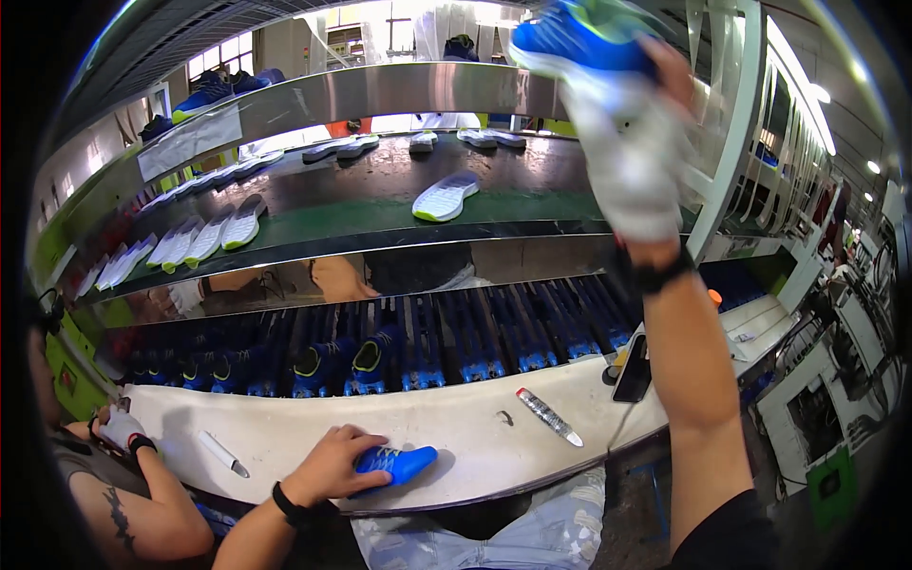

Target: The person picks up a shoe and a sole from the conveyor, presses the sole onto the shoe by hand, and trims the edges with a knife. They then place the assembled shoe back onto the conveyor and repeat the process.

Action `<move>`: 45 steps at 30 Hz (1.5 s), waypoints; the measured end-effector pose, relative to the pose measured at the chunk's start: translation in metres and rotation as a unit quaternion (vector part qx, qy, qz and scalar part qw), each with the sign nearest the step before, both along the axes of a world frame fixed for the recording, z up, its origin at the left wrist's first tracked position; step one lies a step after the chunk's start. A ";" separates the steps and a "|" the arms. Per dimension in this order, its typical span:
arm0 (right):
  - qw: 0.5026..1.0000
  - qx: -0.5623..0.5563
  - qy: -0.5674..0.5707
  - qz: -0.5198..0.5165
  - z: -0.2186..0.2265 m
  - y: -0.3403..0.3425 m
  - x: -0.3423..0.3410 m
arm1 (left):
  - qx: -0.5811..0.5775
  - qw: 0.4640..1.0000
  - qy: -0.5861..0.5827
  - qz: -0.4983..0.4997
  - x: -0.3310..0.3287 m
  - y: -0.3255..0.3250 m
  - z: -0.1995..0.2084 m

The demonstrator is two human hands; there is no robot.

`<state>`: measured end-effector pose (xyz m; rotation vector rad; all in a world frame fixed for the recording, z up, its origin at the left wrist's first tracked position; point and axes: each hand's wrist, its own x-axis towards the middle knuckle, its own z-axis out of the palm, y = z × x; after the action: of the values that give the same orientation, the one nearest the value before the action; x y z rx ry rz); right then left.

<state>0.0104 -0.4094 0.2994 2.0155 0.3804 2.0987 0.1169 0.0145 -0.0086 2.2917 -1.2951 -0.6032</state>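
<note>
My left hand point(344, 464) lies on a blue shoe point(410, 463) on the white bench, its fingers and thumb closed around the laced part. The toe of that shoe points right. High at the upper right, my right hand point(646, 157) is raised in a white glove, smeared by motion. A blue sports shoe point(589, 38) with a pale sole and lime lining is in its grip, level with the upper shelf. Bare fingertips show at the shoe's side.
Beyond the white bench point(304, 408), a rack conveyor point(456, 332) carries several blue shoes point(375, 356). Loose soles point(446, 197) lie on the green-edged belt above. A marker-like tube point(549, 416), a white pen point(223, 454) and a phone point(632, 369) rest on the bench. A co-worker's gloved hand point(121, 427) is at left.
</note>
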 end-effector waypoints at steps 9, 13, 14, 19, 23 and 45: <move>0.792 0.177 0.572 -0.119 -0.068 0.046 0.103 | -0.104 0.959 -0.236 -0.117 -0.041 -0.061 -0.016; 0.818 0.247 0.518 -0.036 -0.102 0.040 0.108 | -0.399 0.891 -0.165 -0.142 -0.074 -0.064 0.000; 0.808 0.273 0.521 -0.035 -0.100 0.043 0.108 | -0.504 0.838 -0.140 -0.155 -0.084 -0.064 -0.004; 0.906 0.199 0.372 -0.011 -0.122 0.027 0.087 | -0.534 0.836 -0.103 -0.076 -0.106 -0.062 -0.054; 0.980 0.004 0.182 0.082 -0.149 0.055 0.003 | -0.451 0.874 -0.181 -0.012 -0.111 -0.024 -0.021; 0.699 0.412 0.410 0.416 -0.361 0.205 -0.143 | -0.414 0.907 -0.065 0.035 -0.136 -0.016 -0.013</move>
<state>-0.1323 -0.2041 -0.0617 3.9525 0.6473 1.6340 -0.0190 -0.0020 -0.0213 1.6584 -1.1993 0.1387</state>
